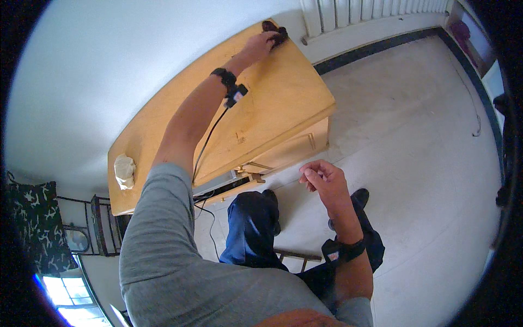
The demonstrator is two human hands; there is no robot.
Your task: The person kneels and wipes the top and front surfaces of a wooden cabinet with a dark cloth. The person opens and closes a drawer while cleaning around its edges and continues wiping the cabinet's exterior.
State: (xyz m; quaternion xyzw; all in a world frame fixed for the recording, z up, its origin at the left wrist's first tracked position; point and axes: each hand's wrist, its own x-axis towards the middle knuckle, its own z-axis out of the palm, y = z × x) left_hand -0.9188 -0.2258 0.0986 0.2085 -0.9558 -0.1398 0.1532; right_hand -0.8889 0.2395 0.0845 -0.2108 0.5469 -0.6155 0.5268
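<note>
My left hand [260,44] reaches to the far end of a wooden cabinet top [278,98]. Its fingers are on a dark, lumpy, soft-looking object [282,37] close to the corner; blur hides just what it is. My right hand [325,180] hangs in the air in front of the cabinet, above the floor, with its fingers loosely curled and no held thing plainly visible. Each wrist wears a black strap with a small device, and a black cable [210,137] runs down from the left one. A crumpled cream-coloured cloth bundle [124,171] lies at the cabinet top's near-left end.
Below the top, a drawer [229,189] stands pulled out, with a dark device and cables about it. A white radiator [367,10] is on the wall beyond. Under my legs shows a wooden stool [300,256]. A camouflage cloth [34,225] hangs at left.
</note>
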